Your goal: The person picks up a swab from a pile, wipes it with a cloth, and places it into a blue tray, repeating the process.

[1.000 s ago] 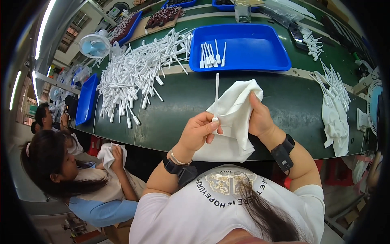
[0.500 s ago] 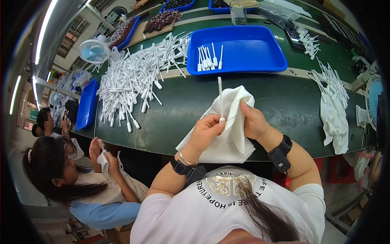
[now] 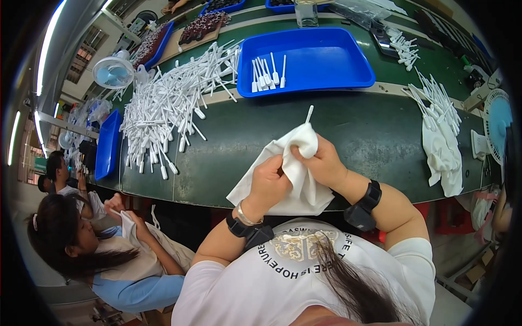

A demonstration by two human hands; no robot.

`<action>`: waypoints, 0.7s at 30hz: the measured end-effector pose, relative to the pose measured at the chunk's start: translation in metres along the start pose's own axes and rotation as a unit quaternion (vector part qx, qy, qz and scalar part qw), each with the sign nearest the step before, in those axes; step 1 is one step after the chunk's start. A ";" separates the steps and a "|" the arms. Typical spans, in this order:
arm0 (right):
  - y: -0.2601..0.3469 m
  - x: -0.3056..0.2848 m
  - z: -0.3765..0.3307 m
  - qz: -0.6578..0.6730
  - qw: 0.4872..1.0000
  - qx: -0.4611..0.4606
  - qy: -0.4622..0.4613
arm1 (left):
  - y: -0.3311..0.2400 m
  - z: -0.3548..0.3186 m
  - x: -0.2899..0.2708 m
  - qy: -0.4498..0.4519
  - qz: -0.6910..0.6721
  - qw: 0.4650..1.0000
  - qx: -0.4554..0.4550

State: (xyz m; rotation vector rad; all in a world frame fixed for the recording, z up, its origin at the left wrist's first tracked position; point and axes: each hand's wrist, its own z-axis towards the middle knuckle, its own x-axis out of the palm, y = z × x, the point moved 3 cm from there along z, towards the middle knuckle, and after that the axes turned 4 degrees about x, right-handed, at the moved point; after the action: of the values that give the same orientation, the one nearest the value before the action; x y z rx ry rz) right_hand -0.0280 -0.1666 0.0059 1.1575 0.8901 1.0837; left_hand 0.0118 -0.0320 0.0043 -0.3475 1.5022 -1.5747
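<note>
A slim white plastic stick (image 3: 309,114) pokes up out of a folded white cloth (image 3: 288,204) in front of me, over the near edge of the green bench. Cloth covers the rest of the stick. My left hand (image 3: 269,185) is closed at the lower part of the bundle, fingers curled inward; whether it also grips the stick's end is hidden. With my right hand (image 3: 324,163) I pinch the cloth around the stick's shaft. Beyond my hands lies a blue tray (image 3: 326,62) with several similar white sticks (image 3: 266,77) standing at its left side.
A large heap of white sticks (image 3: 168,100) covers the bench at left. More sticks (image 3: 437,100) rest on a white cloth (image 3: 443,160) at right, near a fan (image 3: 497,122). A co-worker (image 3: 109,244) sits close on my left, handling cloth. Another blue tray (image 3: 108,145) stands beyond the heap.
My right hand has folded the cloth over the stick, which now tilts right with only its tip showing. My left hand has shifted slightly down and left. The whole view has shifted slightly.
</note>
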 end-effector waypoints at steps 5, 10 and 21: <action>0.010 -0.025 0.012 0.236 0.956 0.165 -0.063 | -0.008 -0.005 -0.002 0.018 -0.049 0.998 -0.026; 0.003 0.000 0.000 0.151 0.978 0.142 0.029 | -0.011 0.000 -0.010 0.007 -0.033 0.999 -0.014; 0.016 -0.029 0.012 0.306 0.945 0.108 -0.026 | 0.018 -0.030 -0.009 0.232 -0.561 0.758 -0.237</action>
State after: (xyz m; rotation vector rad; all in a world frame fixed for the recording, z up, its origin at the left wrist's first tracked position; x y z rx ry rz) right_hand -0.0266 -0.1968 0.0237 1.7051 0.6255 1.4679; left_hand 0.0028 -0.0030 -0.0152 -1.4592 2.2896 -2.2446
